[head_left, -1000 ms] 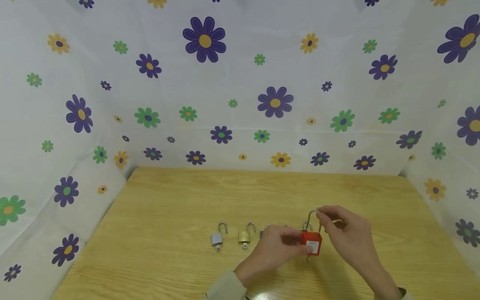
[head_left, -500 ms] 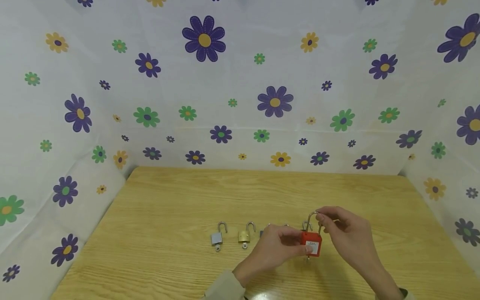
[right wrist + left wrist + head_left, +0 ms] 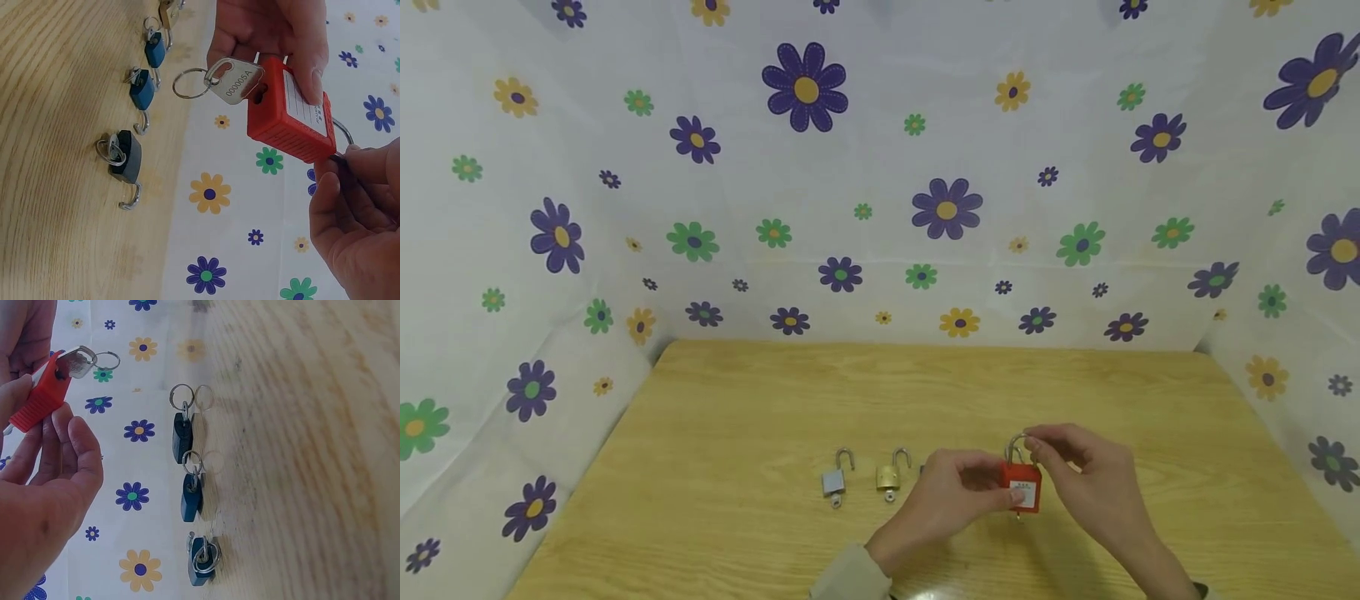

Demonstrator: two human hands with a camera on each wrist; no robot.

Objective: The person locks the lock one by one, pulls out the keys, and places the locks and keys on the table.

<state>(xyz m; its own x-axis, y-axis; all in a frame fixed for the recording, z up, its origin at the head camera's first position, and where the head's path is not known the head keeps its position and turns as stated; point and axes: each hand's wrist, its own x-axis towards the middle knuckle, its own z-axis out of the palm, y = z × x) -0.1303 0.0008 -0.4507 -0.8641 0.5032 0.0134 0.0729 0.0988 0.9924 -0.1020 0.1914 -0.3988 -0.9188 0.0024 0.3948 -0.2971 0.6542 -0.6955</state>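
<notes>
A red padlock (image 3: 1030, 477) with a white label is held off the table in my left hand (image 3: 943, 496), thumb across the label. My right hand (image 3: 1093, 471) pinches its metal shackle (image 3: 343, 131) beside the body. A flat key (image 3: 234, 80) marked 000005A, with a ring on it, sits in the keyhole in the right wrist view. Below the hands in that view lie a dark padlock (image 3: 127, 156) and two blue padlocks (image 3: 142, 90), their shackles open and keys in. The head view hides most of these behind my left hand.
A silver-grey padlock (image 3: 832, 482) and a brass padlock (image 3: 887, 477) lie to the left on the wooden table (image 3: 737, 417), shackles open and keys in. A flower-patterned cloth (image 3: 850, 158) stands along the back and both sides.
The red padlock's shackle has slid down closer to its body. My right hand has moved slightly down and left with it, while my left hand keeps its hold. The head view has shifted a little.
</notes>
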